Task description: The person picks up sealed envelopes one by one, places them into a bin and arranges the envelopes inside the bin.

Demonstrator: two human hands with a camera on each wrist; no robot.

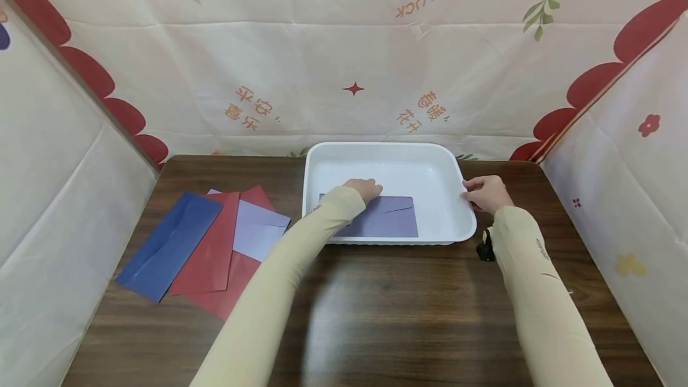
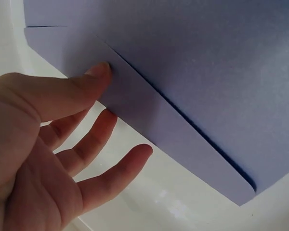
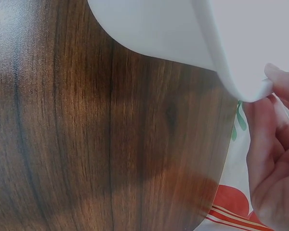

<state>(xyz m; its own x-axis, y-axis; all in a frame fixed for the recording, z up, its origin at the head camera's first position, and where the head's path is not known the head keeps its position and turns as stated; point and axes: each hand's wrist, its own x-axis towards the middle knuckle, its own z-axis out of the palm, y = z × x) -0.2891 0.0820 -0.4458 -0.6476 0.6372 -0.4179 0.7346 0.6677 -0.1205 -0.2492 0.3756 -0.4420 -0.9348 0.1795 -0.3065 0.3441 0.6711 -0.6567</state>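
A white tray (image 1: 424, 175) stands at the back of the table, with a purple envelope (image 1: 389, 223) lying in its front part. My left hand (image 1: 365, 189) reaches into the tray and pinches the envelope's flap edge. The left wrist view shows the thumb on top of the flap (image 2: 149, 113) and fingertips at and under its edge, the other fingers spread below. At the tray's right end, my right hand (image 1: 489, 193) grips the rim. In the right wrist view the thumb lies over the rim (image 3: 250, 94) and curled fingers sit beneath it.
Left of the tray lies an overlapping pile: a blue envelope (image 1: 171, 243), a red envelope (image 1: 209, 255), a pale lilac envelope (image 1: 258, 232) and more red paper (image 1: 244, 270) underneath. The wooden table (image 1: 398, 315) ends at a patterned cloth (image 1: 322, 76) hung behind and along both sides.
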